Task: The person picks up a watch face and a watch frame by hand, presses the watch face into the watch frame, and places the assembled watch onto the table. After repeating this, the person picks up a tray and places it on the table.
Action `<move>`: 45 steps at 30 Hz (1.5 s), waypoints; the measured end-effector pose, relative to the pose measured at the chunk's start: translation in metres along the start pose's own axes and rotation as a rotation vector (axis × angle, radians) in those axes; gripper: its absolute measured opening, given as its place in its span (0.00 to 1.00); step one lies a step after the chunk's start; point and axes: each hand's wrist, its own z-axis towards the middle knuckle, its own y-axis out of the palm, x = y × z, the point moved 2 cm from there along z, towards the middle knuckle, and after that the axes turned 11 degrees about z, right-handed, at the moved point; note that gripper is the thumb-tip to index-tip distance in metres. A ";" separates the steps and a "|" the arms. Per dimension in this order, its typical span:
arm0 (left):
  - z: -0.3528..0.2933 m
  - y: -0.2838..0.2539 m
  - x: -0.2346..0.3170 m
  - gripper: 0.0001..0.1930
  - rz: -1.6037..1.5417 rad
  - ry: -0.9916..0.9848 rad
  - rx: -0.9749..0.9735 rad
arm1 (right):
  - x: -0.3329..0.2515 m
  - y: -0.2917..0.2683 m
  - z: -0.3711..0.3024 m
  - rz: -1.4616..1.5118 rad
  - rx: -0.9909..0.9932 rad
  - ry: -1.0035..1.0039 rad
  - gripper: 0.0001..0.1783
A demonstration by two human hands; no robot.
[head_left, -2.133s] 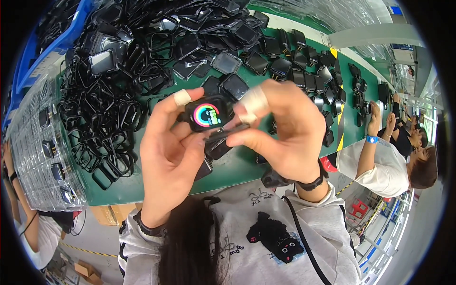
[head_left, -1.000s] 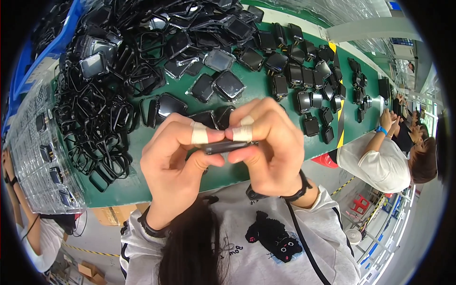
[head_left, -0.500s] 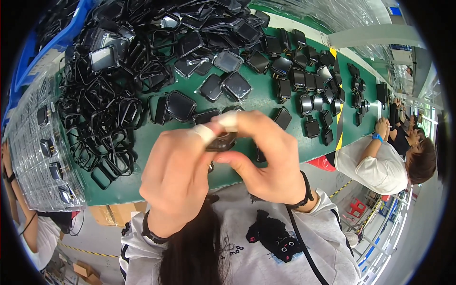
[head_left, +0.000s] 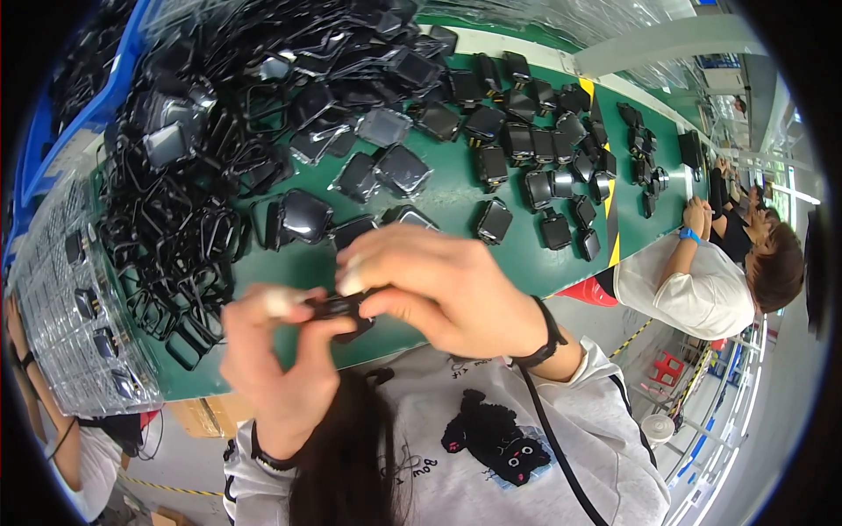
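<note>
Above the near edge of the green table (head_left: 421,337), my left hand (head_left: 281,355) and right hand (head_left: 452,294) meet at a small black watch-case-like piece (head_left: 340,305). Thumbs and index fingers of both hands pinch it from either side. It is seen nearly edge-on and blurred, so its exact shape is hard to make out. White tape or finger covers wrap some fingertips. Just beyond my hands lie black square watch-like units, among them a glossy one (head_left: 305,216) and a clear-filmed one (head_left: 402,171).
At left lies a tangled heap of black square frames (head_left: 180,263), beside a clear blister tray (head_left: 66,351) and a blue bin (head_left: 96,101). Several finished-looking square units (head_left: 544,145) stand at right by yellow-black tape (head_left: 614,223). A co-worker in white (head_left: 671,294) sits farther right.
Both hands have moved left and slightly down with the black piece, and the fingers have shifted around it. My left hand has turned, showing its thumb. The view has shifted slightly.
</note>
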 end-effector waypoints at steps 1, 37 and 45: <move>0.000 -0.008 -0.003 0.20 0.052 0.003 0.043 | -0.003 -0.010 0.001 -0.101 0.076 -0.038 0.11; 0.010 -0.020 -0.010 0.18 0.298 -0.134 -0.056 | -0.001 -0.061 0.010 -0.711 0.219 0.054 0.21; 0.020 -0.030 -0.010 0.14 0.662 -0.014 -0.182 | 0.028 -0.100 0.022 -0.896 0.235 0.228 0.25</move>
